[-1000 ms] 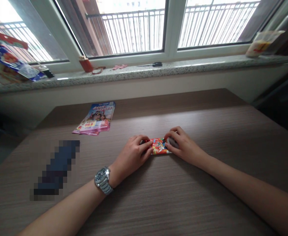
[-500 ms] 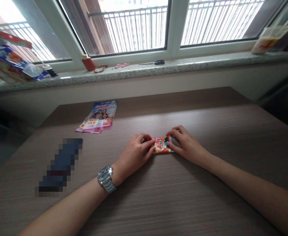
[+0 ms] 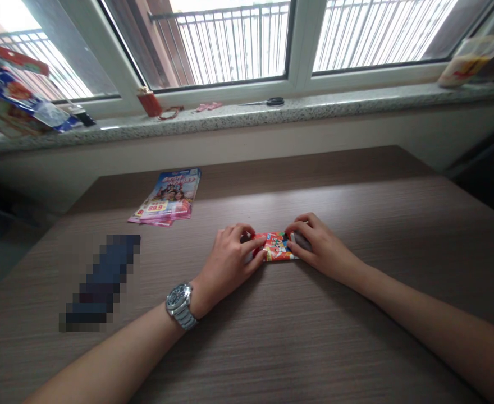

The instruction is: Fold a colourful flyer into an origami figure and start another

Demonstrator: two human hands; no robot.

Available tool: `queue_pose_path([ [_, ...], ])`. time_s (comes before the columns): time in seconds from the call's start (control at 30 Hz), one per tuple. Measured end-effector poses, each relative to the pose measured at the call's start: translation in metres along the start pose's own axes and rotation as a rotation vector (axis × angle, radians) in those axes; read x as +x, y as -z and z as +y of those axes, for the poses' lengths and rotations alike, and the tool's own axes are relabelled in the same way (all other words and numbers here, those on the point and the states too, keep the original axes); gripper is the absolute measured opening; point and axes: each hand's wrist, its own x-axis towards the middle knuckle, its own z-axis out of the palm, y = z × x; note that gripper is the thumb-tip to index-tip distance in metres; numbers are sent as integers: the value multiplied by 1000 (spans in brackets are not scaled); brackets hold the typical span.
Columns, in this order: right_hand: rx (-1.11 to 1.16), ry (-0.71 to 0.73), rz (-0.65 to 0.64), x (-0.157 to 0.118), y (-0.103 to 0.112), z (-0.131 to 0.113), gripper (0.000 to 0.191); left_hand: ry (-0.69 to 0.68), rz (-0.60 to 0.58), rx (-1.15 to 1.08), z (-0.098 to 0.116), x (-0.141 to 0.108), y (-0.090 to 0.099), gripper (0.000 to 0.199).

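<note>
A small red and orange printed packet [image 3: 277, 247] lies flat on the wooden table [image 3: 247, 342]. My left hand [image 3: 234, 252], with a metal watch [image 3: 181, 304] on its wrist, has its curled fingers on the packet's left end. At the opposite end, my right hand [image 3: 314, 241] has its thumb and fingers bent over the packet's edge. Both hands grip it, and they partly cover its ends.
A stack of printed leaflets [image 3: 171, 196] lies at the back left. Nearer on the left is a dark pixelated object [image 3: 104, 278]. Scissors [image 3: 274, 101], a red item [image 3: 149, 102] and bags [image 3: 17, 104] are on the stone windowsill [image 3: 335, 110].
The camera view has shifted slightly. Both hands stay on the packet in nearly the same place, with the left fingers a little further left.
</note>
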Motion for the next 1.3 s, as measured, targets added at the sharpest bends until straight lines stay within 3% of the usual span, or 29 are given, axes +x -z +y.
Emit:
queue_pose_path([
  [1.3, 31, -9, 3, 3, 0, 1, 23, -115, -14, -41, 0, 2, -3, 26],
])
